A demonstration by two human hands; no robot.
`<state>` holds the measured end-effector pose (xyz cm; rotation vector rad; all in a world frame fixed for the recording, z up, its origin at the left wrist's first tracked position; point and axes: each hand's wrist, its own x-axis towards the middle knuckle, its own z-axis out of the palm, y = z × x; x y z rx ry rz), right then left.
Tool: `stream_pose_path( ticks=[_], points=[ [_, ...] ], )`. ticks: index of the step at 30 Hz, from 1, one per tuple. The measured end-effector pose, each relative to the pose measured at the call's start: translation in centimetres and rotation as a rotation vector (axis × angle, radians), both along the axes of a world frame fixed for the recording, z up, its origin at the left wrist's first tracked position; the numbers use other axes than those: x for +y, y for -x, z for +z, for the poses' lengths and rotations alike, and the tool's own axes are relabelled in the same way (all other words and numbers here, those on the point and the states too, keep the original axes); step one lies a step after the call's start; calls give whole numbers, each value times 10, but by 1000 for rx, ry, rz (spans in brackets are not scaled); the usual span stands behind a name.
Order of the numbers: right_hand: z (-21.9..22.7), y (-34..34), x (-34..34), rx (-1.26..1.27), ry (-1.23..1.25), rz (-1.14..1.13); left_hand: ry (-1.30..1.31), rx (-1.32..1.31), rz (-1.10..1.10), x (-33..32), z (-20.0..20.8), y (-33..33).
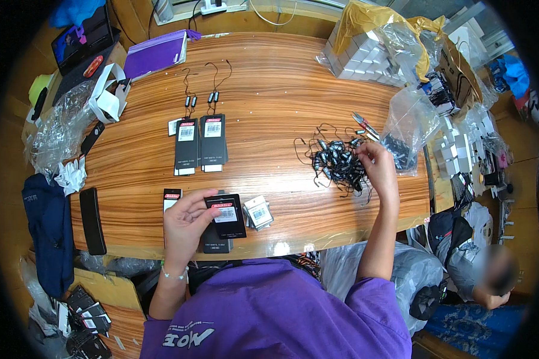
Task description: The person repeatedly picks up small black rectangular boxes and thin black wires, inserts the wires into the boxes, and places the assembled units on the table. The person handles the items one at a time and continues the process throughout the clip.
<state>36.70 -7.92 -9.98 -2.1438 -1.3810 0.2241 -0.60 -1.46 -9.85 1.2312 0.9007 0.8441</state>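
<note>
My left hand [187,224] grips a black hang tag [230,227] with a white label, thumb on its face. Beneath lies a stack of dark grey hang tags [216,242] at the table's near edge. Just right of it sits a small pile of white labelled cards [259,212]. On the right, a tangled heap of black tag strings [338,163] with small plastic seals spreads over the table. My right hand [380,172] pinches at the heap's right edge; what is between its fingertips is hidden. Farther back lie two groups of strung hang tags [186,146], their cords stretched away from me.
Small snips [365,127] lie behind the heap, beside a clear bag [408,128] of dark pieces. White boxes [365,57] in plastic stand back right. A phone [92,221], purple pouch [156,55] and crumpled plastic are leftward. Another person [491,275] is at far right.
</note>
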Motion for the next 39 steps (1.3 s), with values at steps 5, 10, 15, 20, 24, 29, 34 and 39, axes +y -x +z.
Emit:
stream_pose_path(
  ticks=[5, 10, 15, 20, 24, 29, 34, 39],
  points=[
    [-8, -5, -4, -113, 73, 215, -2, -41, -49, 0, 0, -8],
    [-1, -11, -7, 166, 74, 120, -6, -14, -71, 5, 4, -9],
    [29, 6, -8, 329, -95, 119, -1, -2, -88, 6, 15, -12],
    [59, 44, -9, 261, -165, 204, -31, 53, -275, 12, 27, -35],
    [75, 80, 0, 139, -137, 402, -233, -20, -439, 15, 38, -69],
    [66, 103, 6, 496, -94, 559, -7, -88, -588, 17, 27, -84],
    [34, 91, 6, 1583, -347, 679, 72, -76, -485, 18, 23, -68],
    [27, 105, 13, 1923, -496, 721, 107, -80, -427, 17, 23, -59]
  ],
)
